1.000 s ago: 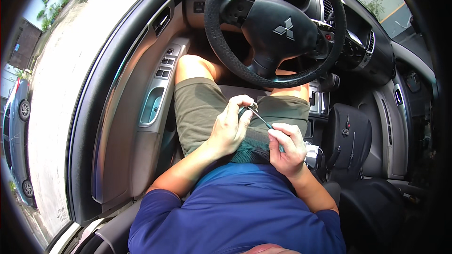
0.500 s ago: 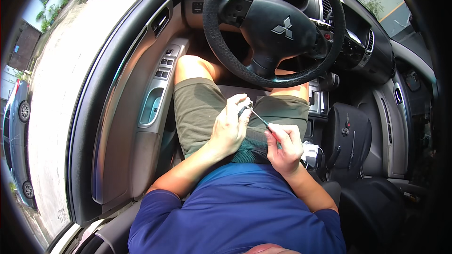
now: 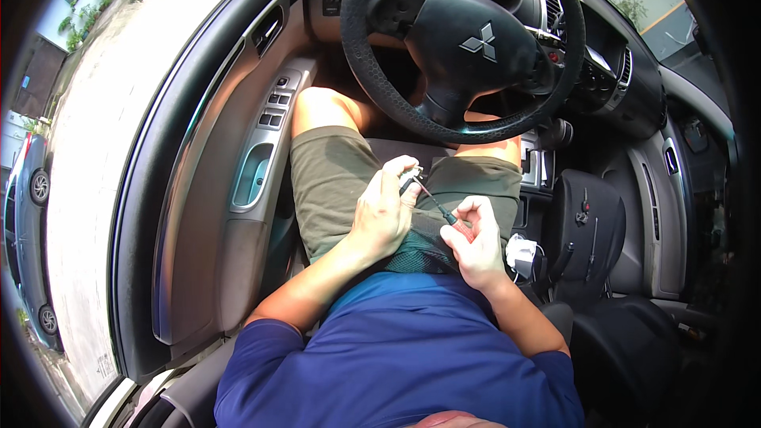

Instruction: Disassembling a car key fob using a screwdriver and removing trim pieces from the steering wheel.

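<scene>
Above my lap, my left hand (image 3: 386,210) is closed round a small dark piece with a shiny metal end (image 3: 410,180); its exact kind is too small to tell. My right hand (image 3: 478,244) grips a screwdriver (image 3: 463,227) by its red and black handle, between thumb and fingers. The thin shaft slants up and left, and its tip meets or lies right beside the metal end in my left hand. Part of the handle is hidden by my right fingers.
A black steering wheel (image 3: 386,107) stands just beyond my knees. The door panel (image 3: 214,190) runs along my left, with the door open. A white crumpled item (image 3: 521,256) lies right of my right hand, near the black passenger seat (image 3: 585,230).
My right hand has turned and its fingers have loosened and shifted on the screwdriver, showing more of the red handle. My left hand stays almost where it was.
</scene>
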Tool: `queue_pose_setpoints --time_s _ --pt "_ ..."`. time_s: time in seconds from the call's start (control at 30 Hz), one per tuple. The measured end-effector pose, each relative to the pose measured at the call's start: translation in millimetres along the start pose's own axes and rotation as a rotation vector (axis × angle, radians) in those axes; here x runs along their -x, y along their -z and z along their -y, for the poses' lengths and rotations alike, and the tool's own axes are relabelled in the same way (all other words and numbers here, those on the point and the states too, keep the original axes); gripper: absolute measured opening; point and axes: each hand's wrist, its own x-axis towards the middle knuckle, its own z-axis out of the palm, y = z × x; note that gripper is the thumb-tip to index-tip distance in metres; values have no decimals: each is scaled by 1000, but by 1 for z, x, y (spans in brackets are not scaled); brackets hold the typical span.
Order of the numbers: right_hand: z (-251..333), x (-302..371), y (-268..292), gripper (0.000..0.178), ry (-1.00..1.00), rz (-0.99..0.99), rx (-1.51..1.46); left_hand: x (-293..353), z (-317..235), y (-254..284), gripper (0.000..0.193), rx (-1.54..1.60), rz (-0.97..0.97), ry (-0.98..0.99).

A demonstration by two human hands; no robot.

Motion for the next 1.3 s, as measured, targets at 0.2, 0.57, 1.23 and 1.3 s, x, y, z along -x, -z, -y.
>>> queue_pose_setpoints --time_s 0.2,0.57,1.23,1.3 --pt "-3 1 -14 9 404 -220 419 -3 -4 4 38 13 -13 -18" --pt "12 3 3 26 338 -51 387 -5 -12 9 38 -7 15 -49" --pt "1 4 1 23 270 -11 290 1 -9 0 40 32 62 2" --pt "14 4 5 19 49 27 128 1 -9 2 40 33 69 4"
